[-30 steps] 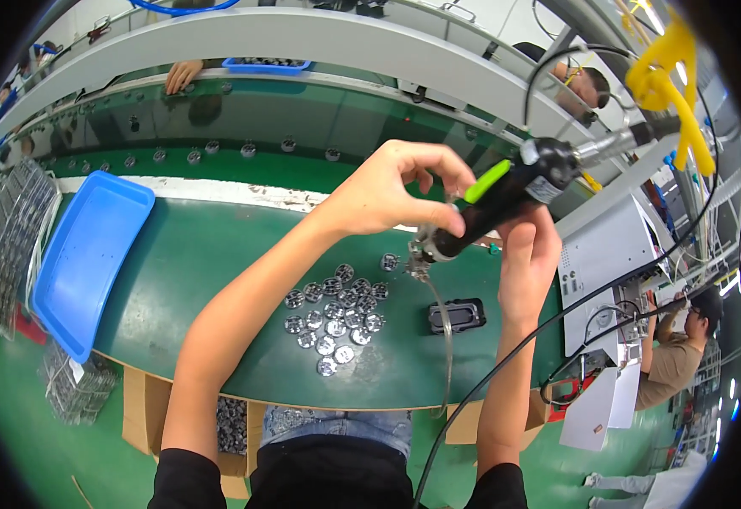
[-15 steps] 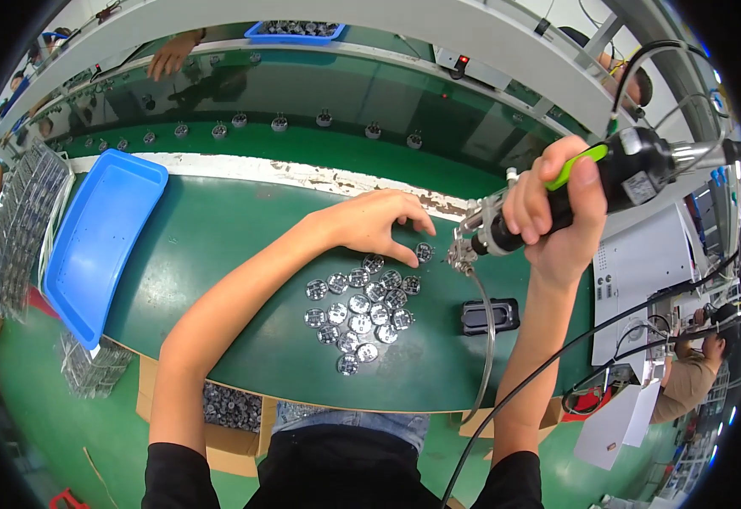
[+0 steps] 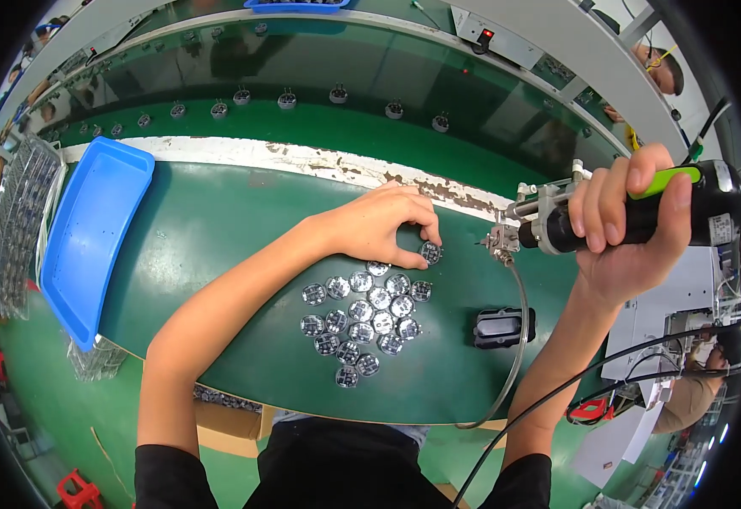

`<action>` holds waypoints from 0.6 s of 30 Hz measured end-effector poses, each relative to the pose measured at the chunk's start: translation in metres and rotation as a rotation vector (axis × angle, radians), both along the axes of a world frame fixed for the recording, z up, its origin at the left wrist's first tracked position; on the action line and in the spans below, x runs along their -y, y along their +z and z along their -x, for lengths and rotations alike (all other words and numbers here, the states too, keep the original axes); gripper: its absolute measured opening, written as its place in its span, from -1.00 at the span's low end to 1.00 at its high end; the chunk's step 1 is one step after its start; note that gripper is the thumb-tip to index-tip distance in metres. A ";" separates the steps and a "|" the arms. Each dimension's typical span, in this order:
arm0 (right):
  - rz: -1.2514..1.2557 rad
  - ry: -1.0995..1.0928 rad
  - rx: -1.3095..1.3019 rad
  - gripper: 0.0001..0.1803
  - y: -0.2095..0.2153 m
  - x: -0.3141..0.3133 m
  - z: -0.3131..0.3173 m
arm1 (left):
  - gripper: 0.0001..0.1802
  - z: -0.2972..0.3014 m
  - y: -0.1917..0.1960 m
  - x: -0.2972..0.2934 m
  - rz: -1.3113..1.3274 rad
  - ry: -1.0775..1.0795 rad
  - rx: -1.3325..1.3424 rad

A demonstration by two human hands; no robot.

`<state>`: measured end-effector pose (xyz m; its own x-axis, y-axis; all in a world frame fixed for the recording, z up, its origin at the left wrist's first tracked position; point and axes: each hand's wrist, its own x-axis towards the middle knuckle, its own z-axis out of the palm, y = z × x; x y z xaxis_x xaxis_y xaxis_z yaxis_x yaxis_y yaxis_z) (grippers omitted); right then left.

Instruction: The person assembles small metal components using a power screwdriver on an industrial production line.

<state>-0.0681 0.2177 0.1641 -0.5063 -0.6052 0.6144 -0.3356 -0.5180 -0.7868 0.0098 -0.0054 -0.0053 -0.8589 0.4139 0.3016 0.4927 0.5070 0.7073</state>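
Note:
My right hand (image 3: 633,220) is wrapped round a black electric screwdriver (image 3: 710,200) with a green lever; my thumb lies by the lever. The tool is held sideways, its metal nose (image 3: 501,241) pointing left, and a clear hose (image 3: 519,339) hangs from the nose. My left hand (image 3: 387,225) reaches over the bench, thumb and index finger closed on the edge of a small round motor-like part (image 3: 430,252). A short gap separates that part from the screwdriver's tip. Just below my left hand several similar round silver-and-black parts (image 3: 360,310) lie grouped on the green bench.
A black oblong tray (image 3: 503,327) sits right of the parts. At the left stands a blue bin (image 3: 99,229), beside stacked clear trays (image 3: 21,229). Beyond the chipped white ledge (image 3: 302,159), a green conveyor (image 3: 260,127) carries spaced round parts. Black cables (image 3: 608,360) cross my right forearm.
The screwdriver and my right hand have shifted right, and the tool lies more level. My left thumb and finger have closed in on the single round part. The whole view has shifted slightly.

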 end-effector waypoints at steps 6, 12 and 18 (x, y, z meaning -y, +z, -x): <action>0.017 -0.042 0.006 -0.51 0.004 -0.001 0.001 | -0.67 -0.002 0.001 -0.001 0.032 0.032 0.015; 0.012 -0.005 -0.042 -0.50 0.003 -0.004 0.008 | -0.67 -0.002 0.001 -0.001 0.028 0.031 0.004; 0.009 -0.017 -0.018 -0.48 0.005 -0.005 0.001 | -0.68 -0.001 0.000 -0.002 0.022 0.026 0.004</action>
<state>-0.0696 0.2224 0.1696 -0.5051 -0.5913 0.6287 -0.3587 -0.5188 -0.7760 0.0111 -0.0033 -0.0057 -0.8704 0.3982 0.2895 0.4768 0.5353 0.6973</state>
